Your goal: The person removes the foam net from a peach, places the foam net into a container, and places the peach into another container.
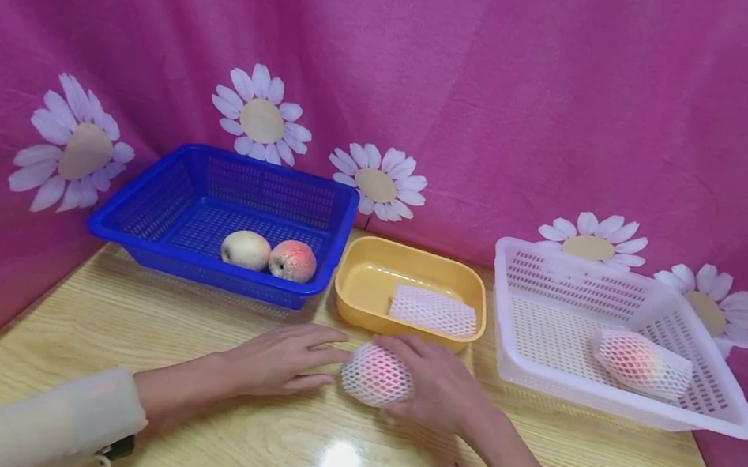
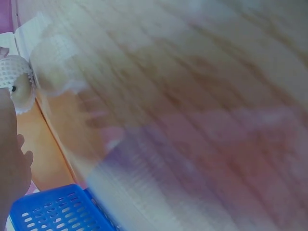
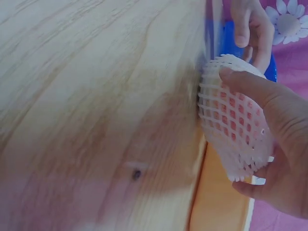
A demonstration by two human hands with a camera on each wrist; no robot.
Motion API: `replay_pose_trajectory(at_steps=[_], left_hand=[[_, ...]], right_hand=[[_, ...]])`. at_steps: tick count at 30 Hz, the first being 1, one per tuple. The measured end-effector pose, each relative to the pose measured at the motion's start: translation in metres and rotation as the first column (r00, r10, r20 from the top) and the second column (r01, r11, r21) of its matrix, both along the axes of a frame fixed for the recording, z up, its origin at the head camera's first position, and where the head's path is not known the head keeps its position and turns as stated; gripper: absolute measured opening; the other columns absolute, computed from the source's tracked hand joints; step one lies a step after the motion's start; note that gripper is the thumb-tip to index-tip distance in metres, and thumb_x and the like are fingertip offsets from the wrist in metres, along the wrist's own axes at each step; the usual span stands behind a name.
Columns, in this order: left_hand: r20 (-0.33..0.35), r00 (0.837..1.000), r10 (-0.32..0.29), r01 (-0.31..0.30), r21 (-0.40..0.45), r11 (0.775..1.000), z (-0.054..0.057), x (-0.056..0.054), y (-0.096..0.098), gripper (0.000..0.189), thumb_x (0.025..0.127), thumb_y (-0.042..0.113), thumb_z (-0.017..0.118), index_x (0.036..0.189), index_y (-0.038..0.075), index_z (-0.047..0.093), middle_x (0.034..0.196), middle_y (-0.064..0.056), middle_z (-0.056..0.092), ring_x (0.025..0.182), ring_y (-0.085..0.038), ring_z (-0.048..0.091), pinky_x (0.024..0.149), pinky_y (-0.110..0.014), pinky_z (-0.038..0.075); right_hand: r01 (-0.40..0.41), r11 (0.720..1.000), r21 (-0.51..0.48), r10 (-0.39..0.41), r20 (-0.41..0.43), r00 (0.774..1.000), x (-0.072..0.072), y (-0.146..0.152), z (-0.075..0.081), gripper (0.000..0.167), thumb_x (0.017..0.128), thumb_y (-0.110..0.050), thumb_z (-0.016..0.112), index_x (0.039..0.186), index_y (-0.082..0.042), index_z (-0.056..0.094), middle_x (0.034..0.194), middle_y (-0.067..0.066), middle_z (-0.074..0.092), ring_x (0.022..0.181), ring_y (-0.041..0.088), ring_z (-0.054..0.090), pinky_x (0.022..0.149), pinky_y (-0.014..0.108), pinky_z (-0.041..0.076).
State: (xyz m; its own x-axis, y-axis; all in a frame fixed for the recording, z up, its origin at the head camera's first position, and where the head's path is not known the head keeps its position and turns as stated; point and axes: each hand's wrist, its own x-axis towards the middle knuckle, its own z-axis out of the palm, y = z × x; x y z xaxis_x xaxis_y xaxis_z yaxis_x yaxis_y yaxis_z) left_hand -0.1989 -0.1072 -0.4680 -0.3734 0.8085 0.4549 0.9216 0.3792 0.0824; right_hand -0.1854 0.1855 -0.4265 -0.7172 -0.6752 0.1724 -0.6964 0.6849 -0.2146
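My right hand (image 1: 435,382) grips an apple in a white foam net (image 1: 377,375) just above or on the table, thumb on the near side. Pink-red skin shows through the mesh. In the right wrist view the net (image 3: 233,115) tapers to a loose end beside the fingers. Part of bare yellowish skin with a dark spot shows at the apple's other end (image 2: 23,91) in the left wrist view. My left hand (image 1: 285,358) lies close to the netted apple's left side, fingers loosely extended and holding nothing; whether a fingertip touches the net I cannot tell.
A blue basket (image 1: 150,243) at the back left holds two bare apples (image 1: 246,250). In the yellow tray (image 1: 368,273) behind my hands lies a flat foam net (image 1: 433,311). The white basket (image 1: 534,372) on the right holds a netted apple (image 1: 639,362). A pink flowered curtain hangs behind.
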Motion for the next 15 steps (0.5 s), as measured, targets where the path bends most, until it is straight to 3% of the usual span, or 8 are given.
replay_pose_trajectory(at_steps=[7, 15], left_hand=[[0.002, 1.0, -0.002, 0.002, 0.013, 1.0, 0.004, -0.001, 0.004, 0.046, 0.095, 0.027, 0.068, 0.138, 0.01, 0.06, 0.138, -0.016, 0.057, 0.128, -0.03, 0.053, 0.104, -0.045, 0.045], [-0.013, 0.999, 0.031, -0.031, 0.007, 0.999, 0.014, -0.001, 0.006, 0.045, 0.094, 0.026, 0.069, 0.136, 0.012, 0.061, 0.139, -0.013, 0.057, 0.128, -0.027, 0.052, 0.105, -0.043, 0.044]], right_hand=[[0.019, 0.998, -0.059, -0.016, 0.044, 0.999, 0.0, 0.0, -0.004, 0.079, 0.065, -0.034, 0.09, 0.135, -0.024, 0.053, 0.124, -0.001, 0.056, 0.103, 0.016, 0.059, 0.082, 0.037, 0.055], [0.044, 0.995, -0.095, -0.038, 0.061, 0.997, 0.003, 0.006, 0.001, 0.078, 0.062, -0.031, 0.088, 0.13, -0.023, 0.052, 0.122, 0.0, 0.055, 0.098, 0.017, 0.059, 0.075, 0.035, 0.055]])
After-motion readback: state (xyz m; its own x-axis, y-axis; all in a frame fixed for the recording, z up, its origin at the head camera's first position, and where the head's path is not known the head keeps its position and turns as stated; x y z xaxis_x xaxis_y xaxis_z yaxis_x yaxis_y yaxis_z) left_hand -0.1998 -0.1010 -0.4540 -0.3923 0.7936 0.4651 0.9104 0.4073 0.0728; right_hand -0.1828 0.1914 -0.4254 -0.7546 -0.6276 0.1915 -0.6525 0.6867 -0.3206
